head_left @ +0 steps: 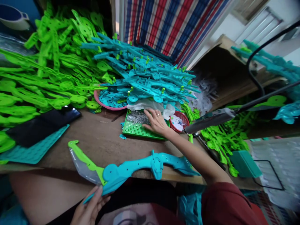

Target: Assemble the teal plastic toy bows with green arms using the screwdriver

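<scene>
Fingers of the person's left hand [90, 203] pinch the lower tip of a blue-and-green plastic toy piece [140, 165], which stretches rightward from them along the near edge of the tabletop [103, 129]. Beyond it I see the right hand [157, 122], fingers loosely spread, over a green perforated tray [133, 129] of small metal bits [136, 118]. Farther back rises a pile of blue plastic parts [145, 75].
</scene>
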Demonstrator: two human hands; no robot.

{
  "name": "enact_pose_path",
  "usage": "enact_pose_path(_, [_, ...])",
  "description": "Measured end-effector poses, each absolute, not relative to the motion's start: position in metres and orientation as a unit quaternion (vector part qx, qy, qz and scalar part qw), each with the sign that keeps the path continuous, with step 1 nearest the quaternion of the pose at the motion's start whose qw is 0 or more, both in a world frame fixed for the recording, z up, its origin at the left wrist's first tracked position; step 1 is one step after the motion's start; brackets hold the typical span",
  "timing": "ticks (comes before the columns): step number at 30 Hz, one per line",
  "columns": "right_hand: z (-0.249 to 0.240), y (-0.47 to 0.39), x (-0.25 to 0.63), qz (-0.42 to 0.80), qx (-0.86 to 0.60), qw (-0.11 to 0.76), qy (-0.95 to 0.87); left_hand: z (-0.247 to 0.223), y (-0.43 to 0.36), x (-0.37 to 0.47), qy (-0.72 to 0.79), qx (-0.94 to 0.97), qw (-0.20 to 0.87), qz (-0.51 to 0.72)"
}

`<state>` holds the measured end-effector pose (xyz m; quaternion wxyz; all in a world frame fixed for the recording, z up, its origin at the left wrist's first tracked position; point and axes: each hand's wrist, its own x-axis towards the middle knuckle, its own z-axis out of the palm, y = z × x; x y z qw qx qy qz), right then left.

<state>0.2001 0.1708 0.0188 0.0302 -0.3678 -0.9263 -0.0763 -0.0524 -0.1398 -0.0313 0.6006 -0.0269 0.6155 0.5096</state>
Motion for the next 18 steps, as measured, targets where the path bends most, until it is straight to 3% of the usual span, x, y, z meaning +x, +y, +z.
enact_pose_path(10, [0.016, 0.187, 0.15, -0.101, -0.306, 0.057, -0.945, -0.028, -0.138, -0.053, 0.604, -0.012, 0.612, 0.51])
enact_pose_path(18, [0.029, 0.172, 0.211, -0.047, -0.302, 0.049, -0.951, -0.039, -0.142, -0.055, 0.607, -0.026, 0.606, 0.514])
